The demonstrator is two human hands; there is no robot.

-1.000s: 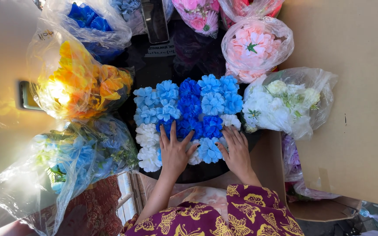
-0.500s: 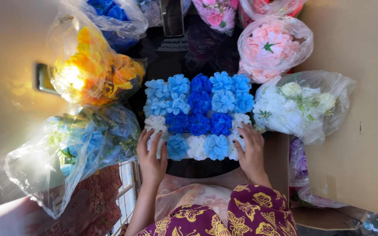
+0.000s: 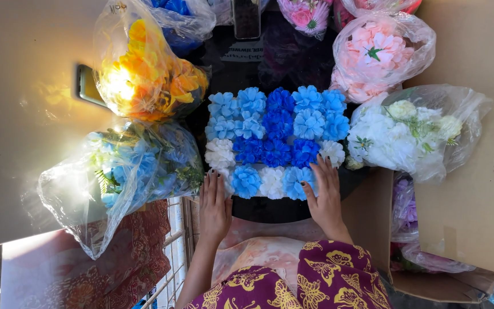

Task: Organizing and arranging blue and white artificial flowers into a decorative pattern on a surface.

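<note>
A block of artificial flowers (image 3: 275, 140) in light blue, dark blue and white lies on a round black table (image 3: 270, 209). My left hand (image 3: 215, 205) rests flat at the block's near left corner, fingers spread beside a white flower (image 3: 219, 153). At the near right corner my right hand (image 3: 322, 194) lies flat, fingertips touching a light blue flower (image 3: 297, 180) and close to a white one (image 3: 331, 152). Neither hand holds anything.
Clear plastic bags of flowers ring the block: orange-yellow (image 3: 144, 74) and blue-green (image 3: 127, 171) on the left, pink (image 3: 375, 51) and white (image 3: 413, 131) on the right, blue (image 3: 172, 11) at the back. A cardboard box (image 3: 470, 189) stands at right. A red patterned cloth (image 3: 127, 257) hangs lower left.
Both hands slid back from the flowers' middle to the block's near corners. The left hand moved left and down; the view also shifted.
</note>
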